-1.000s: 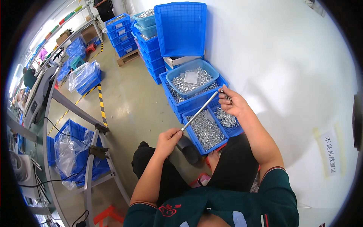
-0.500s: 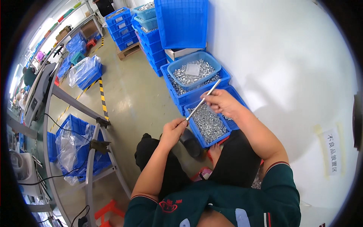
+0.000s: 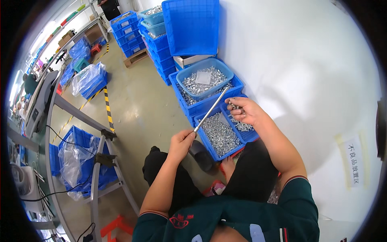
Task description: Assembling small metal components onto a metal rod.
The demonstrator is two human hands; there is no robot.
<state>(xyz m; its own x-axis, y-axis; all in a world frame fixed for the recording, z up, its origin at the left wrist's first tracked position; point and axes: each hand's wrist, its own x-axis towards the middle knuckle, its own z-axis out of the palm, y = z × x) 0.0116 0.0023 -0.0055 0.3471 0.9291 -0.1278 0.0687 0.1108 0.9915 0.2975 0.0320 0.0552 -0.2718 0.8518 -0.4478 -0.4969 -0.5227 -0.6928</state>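
My left hand (image 3: pixel 182 144) is closed round the lower end of a thin, straight metal rod (image 3: pixel 210 109), which slants up and to the right. Just right of the rod's upper part, my right hand (image 3: pixel 250 112) is curled with its fingers turned up. Several small metal pieces (image 3: pixel 237 107) lie in its fingers, apart from the rod. Both hands are over or beside a divided blue bin (image 3: pixel 231 153) holding many small silvery metal parts (image 3: pixel 217 133). Behind it, a light-blue basin (image 3: pixel 230 76) of similar parts sits on a blue crate (image 3: pixel 193 111), with a flat whitish piece (image 3: pixel 203 78) on top.
A tall blue crate (image 3: pixel 191 28) stands on end at the back, beside stacked blue crates (image 3: pixel 159 54). A white wall (image 3: pixel 314 101) rises on my right. At left are a metal-framed table (image 3: pixel 94 181) and plastic-covered blue crates (image 3: pixel 82 157). A red stool (image 3: pixel 117 228) stands below.
My right hand has come off the rod's upper part and turned, showing small metal pieces in its fingers. My left hand, still holding the rod, has shifted slightly down and left.
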